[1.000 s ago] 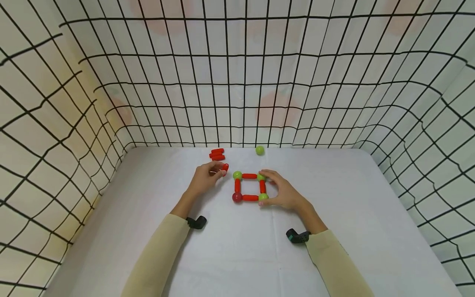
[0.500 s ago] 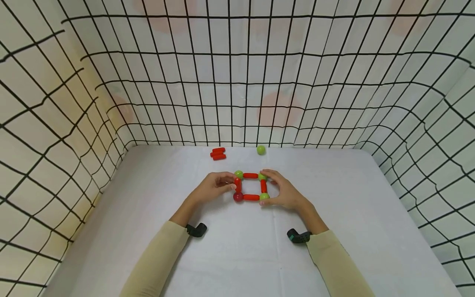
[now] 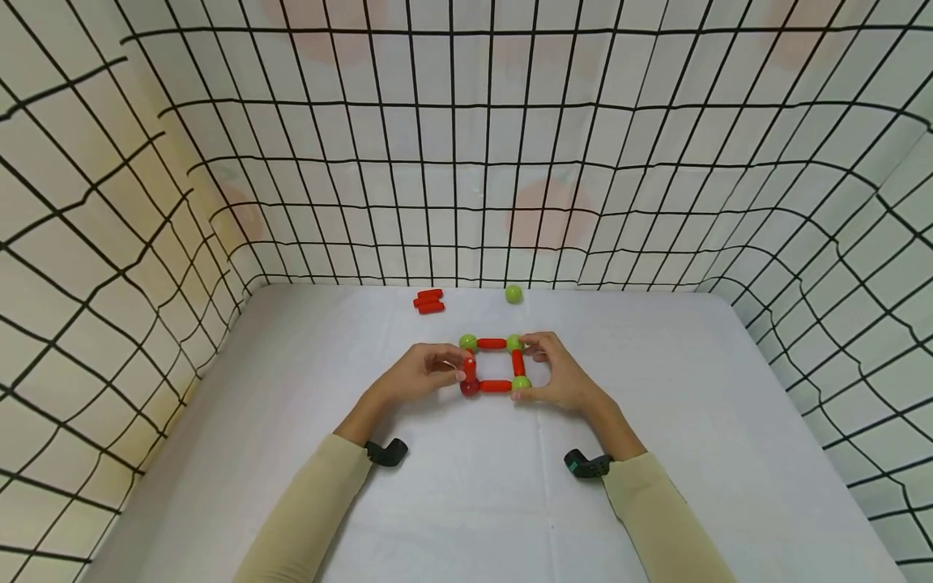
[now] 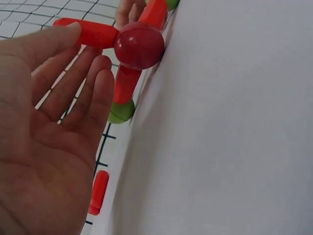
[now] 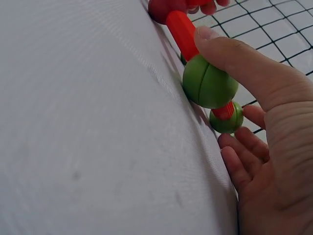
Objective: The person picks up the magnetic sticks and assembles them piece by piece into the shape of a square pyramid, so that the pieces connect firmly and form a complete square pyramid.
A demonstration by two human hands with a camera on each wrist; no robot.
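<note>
A square of red rods and balls lies flat on the white cloth in the head view. Its near left corner is a dark red ball (image 3: pixel 470 389); the other corners are green balls (image 3: pixel 468 342). My left hand (image 3: pixel 421 374) pinches another red rod (image 4: pixel 93 33) between thumb and fingers. That rod stands up from the dark red ball, its lower end touching it in the left wrist view. On the square's right side, my right hand (image 3: pixel 557 376) holds it between thumb and fingers, thumb at the near green ball (image 5: pixel 210 81) and fingertips at the far one (image 5: pixel 227 117).
Several loose red rods (image 3: pixel 430 302) lie together at the back, left of the square. A single green ball (image 3: pixel 513 294) sits near the back edge. Black wire mesh (image 3: pixel 466 186) closes off the back and both sides of the white surface (image 3: pixel 474 502).
My left hand has brought the red rod rightward and toward me, from beside the loose rods onto the dark red ball. The right hand stays at the square with only slight finger movement.
</note>
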